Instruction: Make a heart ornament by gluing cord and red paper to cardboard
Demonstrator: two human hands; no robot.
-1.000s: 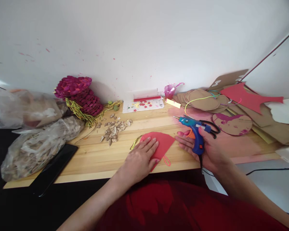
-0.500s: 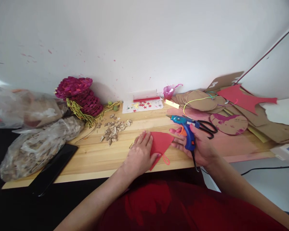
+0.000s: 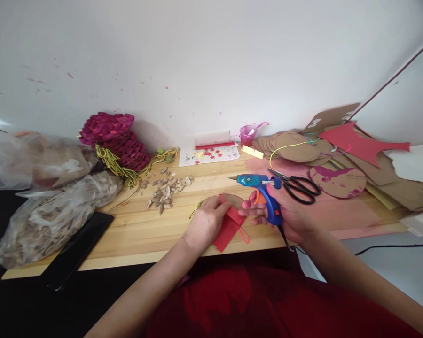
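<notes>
My left hand [image 3: 206, 223] pinches the edge of a red paper piece [image 3: 227, 227] near the front edge of the wooden table [image 3: 144, 225] and folds it back, showing a brown cardboard layer [image 3: 234, 199] under it. An orange loop of cord [image 3: 245, 234] hangs from the piece. My right hand [image 3: 285, 213] grips a blue glue gun [image 3: 264, 192] by its handle, nozzle pointing left just above the folded piece. The gun's black cable runs off the table edge.
Black scissors [image 3: 298, 185] lie right of the gun. Loose seeds [image 3: 167, 188] are scattered mid-table, with a magenta scaled ornament [image 3: 116, 138] and plastic bags [image 3: 52, 206] to the left. Cardboard and red cutouts [image 3: 359, 143] pile at the right. A star sheet [image 3: 209, 154] lies by the wall.
My left hand went from lying flat on the red piece to pinching and folding its edge back. My right hand brought the glue gun leftwards, over the piece.
</notes>
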